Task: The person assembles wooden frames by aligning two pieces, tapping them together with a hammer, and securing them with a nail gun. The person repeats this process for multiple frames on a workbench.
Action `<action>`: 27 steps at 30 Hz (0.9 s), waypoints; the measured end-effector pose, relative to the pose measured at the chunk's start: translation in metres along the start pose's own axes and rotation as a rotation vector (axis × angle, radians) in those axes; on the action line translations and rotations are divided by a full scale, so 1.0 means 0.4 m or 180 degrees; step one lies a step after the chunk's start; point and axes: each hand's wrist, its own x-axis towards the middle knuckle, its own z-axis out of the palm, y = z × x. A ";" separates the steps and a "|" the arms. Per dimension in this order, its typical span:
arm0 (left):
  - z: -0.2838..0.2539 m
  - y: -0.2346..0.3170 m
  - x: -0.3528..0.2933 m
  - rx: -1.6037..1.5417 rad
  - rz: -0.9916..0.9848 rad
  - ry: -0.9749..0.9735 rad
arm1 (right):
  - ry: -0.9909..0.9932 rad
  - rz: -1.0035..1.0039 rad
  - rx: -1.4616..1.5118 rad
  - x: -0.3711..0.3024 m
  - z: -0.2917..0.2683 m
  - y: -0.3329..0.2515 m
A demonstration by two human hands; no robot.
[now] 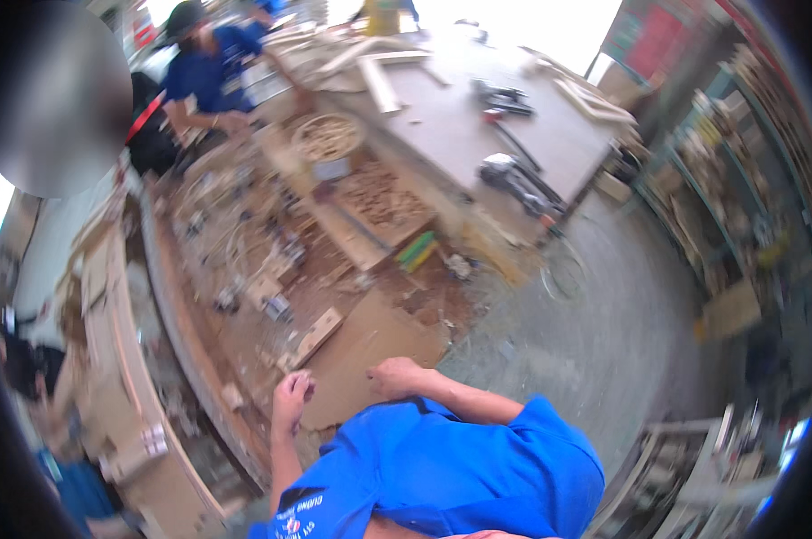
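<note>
My left hand (292, 398) is raised over the near edge of a flat brown cardboard sheet (379, 337), its fingers curled together. Across from it, my right hand (397, 376) hovers above the same sheet with its fingers closed in a pinch. Anything small inside either hand is hidden or smeared by blur. Just beyond my left hand lies a pale wooden block with dark holes (314, 339), along the sheet's left side.
The worn brown bench holds a divided wooden box of small wood pieces (379, 193), a round basket (327, 137) and a green-yellow object (417, 252). Nail guns (514, 175) lie on a pale table at right. A co-worker in blue (210, 76) works at the far left.
</note>
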 end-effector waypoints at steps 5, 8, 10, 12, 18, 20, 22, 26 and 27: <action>0.022 -0.010 -0.017 0.0596 0.0841 0.0063 | 0.0286 -0.0148 0.0162 -0.044 -0.013 0.022; -0.047 0.060 -0.067 0.1429 0.1163 0.0580 | 0.0424 -0.0300 0.0317 -0.054 0.054 0.012; -0.095 0.113 -0.115 0.1411 0.1146 0.0787 | 0.0346 -0.0225 0.0315 -0.082 0.064 -0.004; -0.154 0.182 -0.115 0.1216 0.1338 0.1160 | 0.0249 -0.0278 0.0263 -0.042 0.013 0.005; -0.592 0.280 -0.128 0.2952 0.0892 0.3323 | 0.0391 -0.0234 -0.0192 -0.007 -0.040 0.024; -0.840 0.238 -0.270 0.3950 0.0293 0.3551 | 0.0421 -0.0565 0.0025 0.030 -0.062 -0.004; -0.980 0.259 -0.383 0.5062 -0.1336 0.3209 | 0.0472 -0.0662 0.0121 0.054 -0.070 0.001; -0.941 0.235 -0.228 0.5600 -0.1035 0.1776 | 0.0523 -0.0100 0.0160 0.024 -0.116 0.060; -0.956 0.249 -0.262 0.5610 -0.1154 0.1620 | 0.0601 -0.0016 0.0346 0.025 -0.134 0.073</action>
